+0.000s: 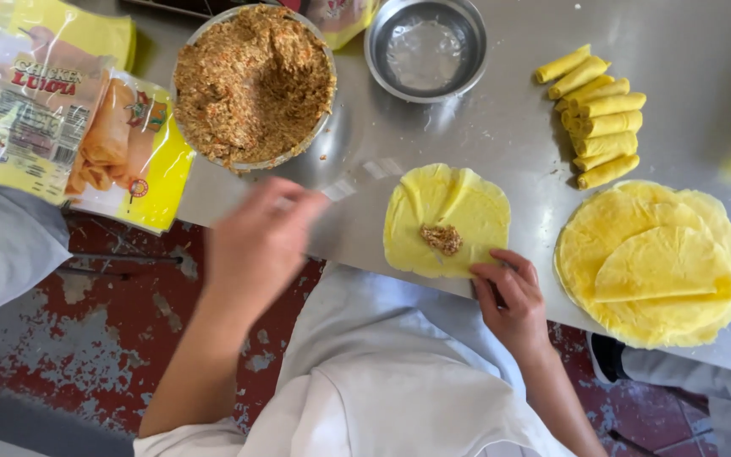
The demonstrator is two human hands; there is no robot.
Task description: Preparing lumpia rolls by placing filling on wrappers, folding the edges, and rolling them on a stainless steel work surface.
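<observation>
While your right hand [511,292] pins the wrapper [446,218] flat on the surface [518,127], your blurred left hand [260,237], grip unclear, is mid-filling; the next scoop likely needs the filling bowl [251,85].

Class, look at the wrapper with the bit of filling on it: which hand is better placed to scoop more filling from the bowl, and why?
Probably the left hand: it hovers free just below the bowl of filling. The right hand is farther away, its fingers pinning the wrapper edge.

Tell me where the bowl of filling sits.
In the head view, the bowl of filling sits top centre-left on the steel table, between the yellow packets and the empty metal bowl.
</observation>
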